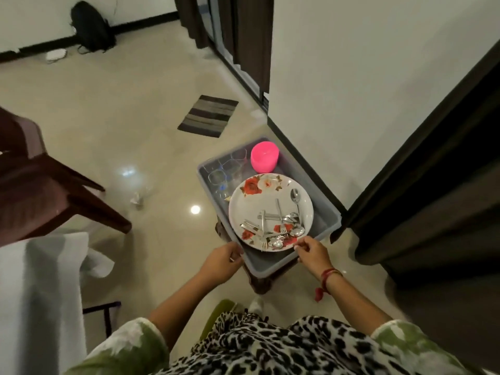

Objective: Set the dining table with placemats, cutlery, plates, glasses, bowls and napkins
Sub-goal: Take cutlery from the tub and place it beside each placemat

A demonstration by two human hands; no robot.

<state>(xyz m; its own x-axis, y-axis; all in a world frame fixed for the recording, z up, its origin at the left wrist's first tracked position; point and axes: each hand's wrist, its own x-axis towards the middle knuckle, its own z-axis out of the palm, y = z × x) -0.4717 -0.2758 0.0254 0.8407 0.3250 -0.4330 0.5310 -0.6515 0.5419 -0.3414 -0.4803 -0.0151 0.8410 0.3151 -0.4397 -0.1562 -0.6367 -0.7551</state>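
Grey tub (pixel 268 261), directly ahead of both hands, groups the tableware for transport. Plate (pixel 255 203), between the hands, serves as tray for the cutlery (pixel 281 226). Right hand (pixel 311 252) pinches its near rim, evidently for lifting; left hand (pixel 223 261) curls alongside, grip indeterminate.

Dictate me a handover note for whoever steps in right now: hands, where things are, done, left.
Left hand: at the grey tub's near-left rim, grip unclear.
Right hand: pinches the floral plate's near rim.
The tub, on a stool, holds glasses, a pink bowl and the plate with forks and spoons on it.
Done: tableware gathered in the tub.
Left: carry it to the table, lay every setting; placemats and napkins not in view.
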